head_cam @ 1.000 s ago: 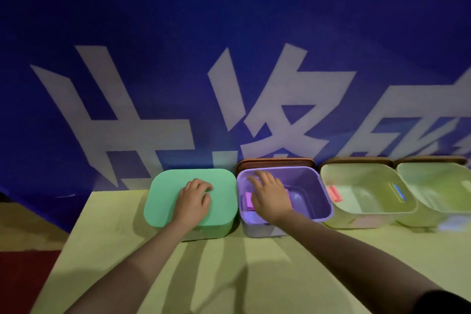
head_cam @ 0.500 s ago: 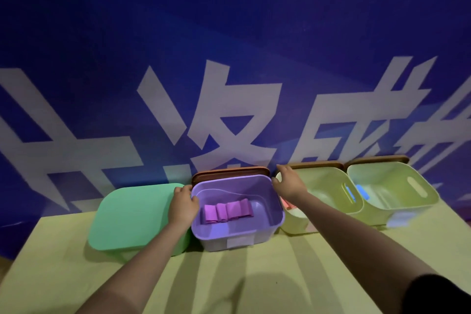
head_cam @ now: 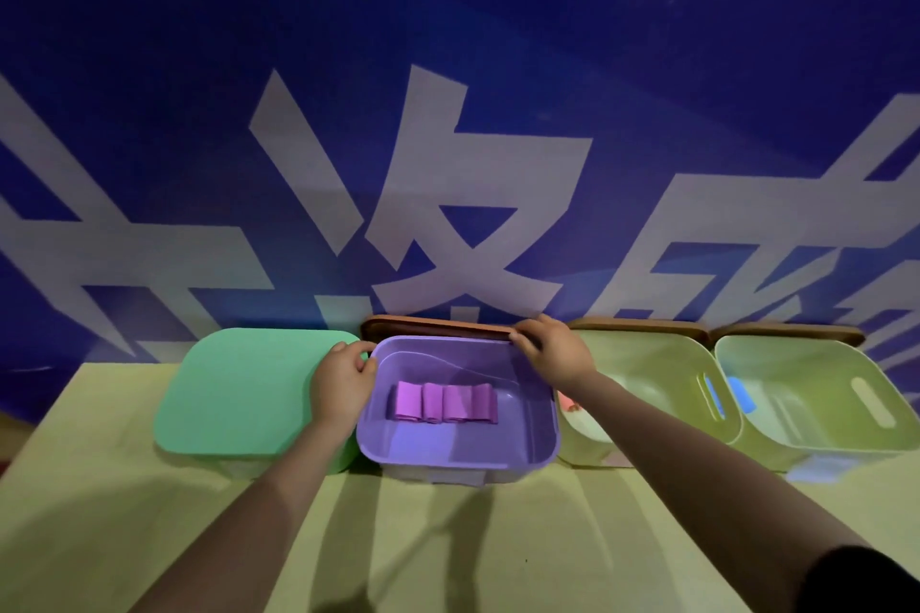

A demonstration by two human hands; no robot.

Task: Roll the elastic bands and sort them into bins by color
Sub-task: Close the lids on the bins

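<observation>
A purple bin (head_cam: pixel 458 453) stands in the middle of the table with several rolled pink bands (head_cam: pixel 445 402) lined up inside. My left hand (head_cam: pixel 343 381) grips the bin's left rim, thumb hooked over the edge. My right hand (head_cam: pixel 552 348) reaches to the bin's far right corner, its fingers curled on the brown lid (head_cam: pixel 438 328) that stands behind the bin. To the right, a pale green bin (head_cam: pixel 647 363) holds a red band (head_cam: pixel 567 401), and a second pale green bin (head_cam: pixel 816 363) holds a blue band (head_cam: pixel 742 396).
A bin with a green lid (head_cam: pixel 244 393) sits to the left of the purple one. Brown lids (head_cam: pixel 642 325) lean behind the two green bins. A blue banner with large white characters (head_cam: pixel 473 224) rises right behind the row. The yellow-green table (head_cam: pixel 448 553) stretches toward me.
My left hand left the green lid and took the purple bin's left rim. My right hand came out of the bin and went to the brown lid behind its far right corner.
</observation>
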